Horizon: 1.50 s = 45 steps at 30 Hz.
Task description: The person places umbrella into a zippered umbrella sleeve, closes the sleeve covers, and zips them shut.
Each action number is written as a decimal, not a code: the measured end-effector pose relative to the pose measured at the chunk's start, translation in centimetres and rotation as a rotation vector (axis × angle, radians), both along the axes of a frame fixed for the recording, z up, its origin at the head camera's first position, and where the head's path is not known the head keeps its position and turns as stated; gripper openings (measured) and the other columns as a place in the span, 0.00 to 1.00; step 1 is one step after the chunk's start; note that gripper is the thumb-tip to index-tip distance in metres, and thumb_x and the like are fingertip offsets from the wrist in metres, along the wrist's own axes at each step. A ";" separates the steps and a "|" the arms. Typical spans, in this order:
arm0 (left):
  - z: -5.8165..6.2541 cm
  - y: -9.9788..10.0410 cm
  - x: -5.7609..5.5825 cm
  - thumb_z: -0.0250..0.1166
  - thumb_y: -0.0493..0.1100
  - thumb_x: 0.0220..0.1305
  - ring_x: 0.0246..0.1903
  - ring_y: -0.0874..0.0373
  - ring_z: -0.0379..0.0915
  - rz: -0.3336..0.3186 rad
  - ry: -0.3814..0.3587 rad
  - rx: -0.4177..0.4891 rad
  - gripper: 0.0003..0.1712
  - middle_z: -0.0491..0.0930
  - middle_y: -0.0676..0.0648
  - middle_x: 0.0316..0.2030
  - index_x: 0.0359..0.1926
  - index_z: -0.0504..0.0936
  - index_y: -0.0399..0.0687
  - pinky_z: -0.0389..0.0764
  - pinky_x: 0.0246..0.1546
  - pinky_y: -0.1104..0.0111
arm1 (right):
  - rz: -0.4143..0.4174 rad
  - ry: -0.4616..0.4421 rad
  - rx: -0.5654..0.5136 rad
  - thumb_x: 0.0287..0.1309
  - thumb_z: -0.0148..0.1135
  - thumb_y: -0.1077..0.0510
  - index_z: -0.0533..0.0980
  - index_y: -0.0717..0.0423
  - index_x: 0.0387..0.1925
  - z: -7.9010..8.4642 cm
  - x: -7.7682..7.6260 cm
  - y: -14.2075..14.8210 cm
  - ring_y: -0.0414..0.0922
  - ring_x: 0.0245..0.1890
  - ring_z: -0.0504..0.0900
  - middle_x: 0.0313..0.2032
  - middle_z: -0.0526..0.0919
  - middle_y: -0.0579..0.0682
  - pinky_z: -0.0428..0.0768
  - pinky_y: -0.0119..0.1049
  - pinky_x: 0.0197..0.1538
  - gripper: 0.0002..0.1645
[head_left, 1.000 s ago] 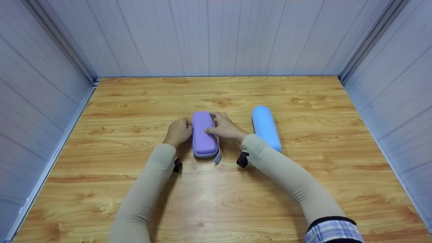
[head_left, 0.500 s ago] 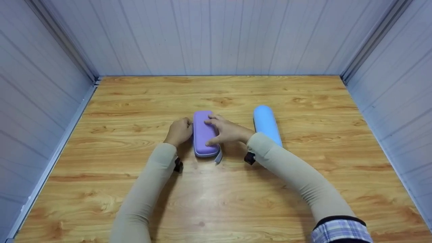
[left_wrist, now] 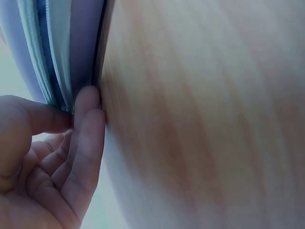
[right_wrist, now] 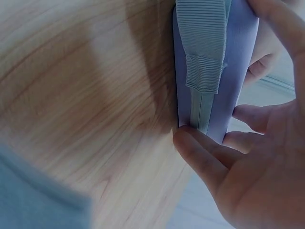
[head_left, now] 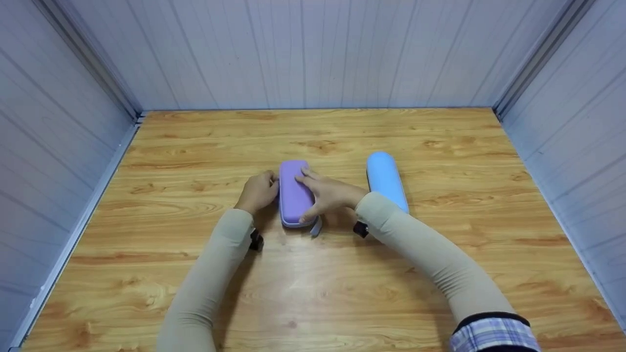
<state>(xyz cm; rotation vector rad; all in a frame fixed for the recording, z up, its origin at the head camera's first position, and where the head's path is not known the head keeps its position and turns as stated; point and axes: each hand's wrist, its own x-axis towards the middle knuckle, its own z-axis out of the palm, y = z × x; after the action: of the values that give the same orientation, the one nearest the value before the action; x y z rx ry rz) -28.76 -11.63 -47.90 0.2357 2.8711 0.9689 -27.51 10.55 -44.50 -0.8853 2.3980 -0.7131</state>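
A purple hard zip case point(head_left: 293, 193) with a grey zipper and a grey ribbed strap point(right_wrist: 203, 45) lies on the wooden table. At its left side, my left hand point(head_left: 258, 191) has thumb and forefinger pinched where the two zipper tapes point(left_wrist: 56, 57) come together; dark lining shows between the tapes, and any pull is hidden by the fingertips. My right hand point(head_left: 334, 194) holds the case from the right, thumb near the front corner, fingers spread over the top and the right side. Past that hand lies a blue hard case point(head_left: 386, 180), partly covered by the right forearm.
The wood-grain table point(head_left: 195, 293) is bounded by pale panel walls point(head_left: 303, 54) at the back and both sides. Small black cameras sit under both wrists. The right forearm passes over the near end of the blue case.
My right hand has shifted along the purple case, its thumb moving from the middle of the top to the near right corner. My left hand and both cases stay nearly where they were.
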 end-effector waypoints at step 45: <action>0.5 -1.0 2.1 0.58 0.38 0.71 0.34 0.49 0.78 -0.186 0.023 -0.179 0.09 0.83 0.42 0.35 0.45 0.82 0.38 0.80 0.39 0.55 | 0.011 0.013 0.029 0.51 0.76 0.38 0.42 0.58 0.79 0.1 0.2 -0.2 0.55 0.77 0.35 0.77 0.29 0.63 0.43 0.40 0.75 0.70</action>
<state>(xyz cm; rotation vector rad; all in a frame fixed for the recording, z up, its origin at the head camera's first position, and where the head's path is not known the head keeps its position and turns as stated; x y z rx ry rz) -26.64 -12.63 -47.36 0.4889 2.8694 0.6772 -27.31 10.36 -44.43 -0.8937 2.4069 -0.6684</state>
